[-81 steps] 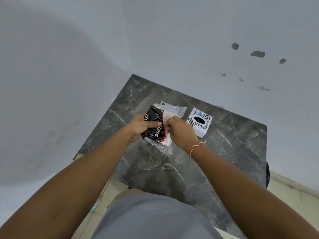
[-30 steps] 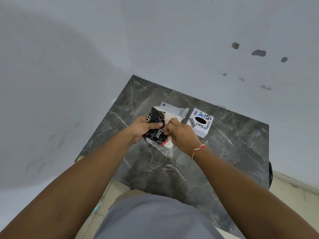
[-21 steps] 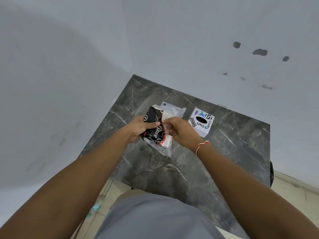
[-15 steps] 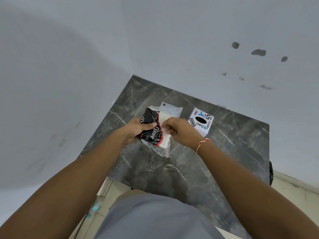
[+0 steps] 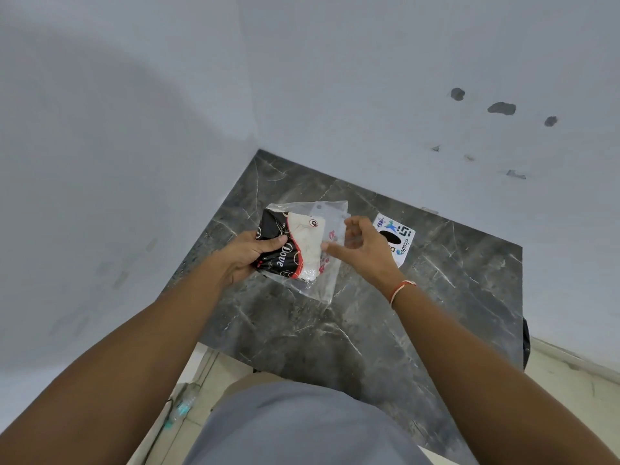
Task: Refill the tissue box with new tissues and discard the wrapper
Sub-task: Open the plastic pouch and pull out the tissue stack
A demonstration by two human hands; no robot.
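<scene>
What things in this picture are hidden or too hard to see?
- Head view: part of the tissue box is hidden behind the right hand, so its printing is cut off.
- Whether the wrapper is torn open yet: the clear plastic is too faint to tell.
- The wrapper's left edge is covered by the left hand.
- The object on the floor is too small and blurry to name.

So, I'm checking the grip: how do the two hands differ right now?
The left hand is closed on the tissue pack, thumb across its dark print; the right hand is open, fingers curled. The left covers the pack's edge; the right partly hides the tissue box. Both hover over the table.
</scene>
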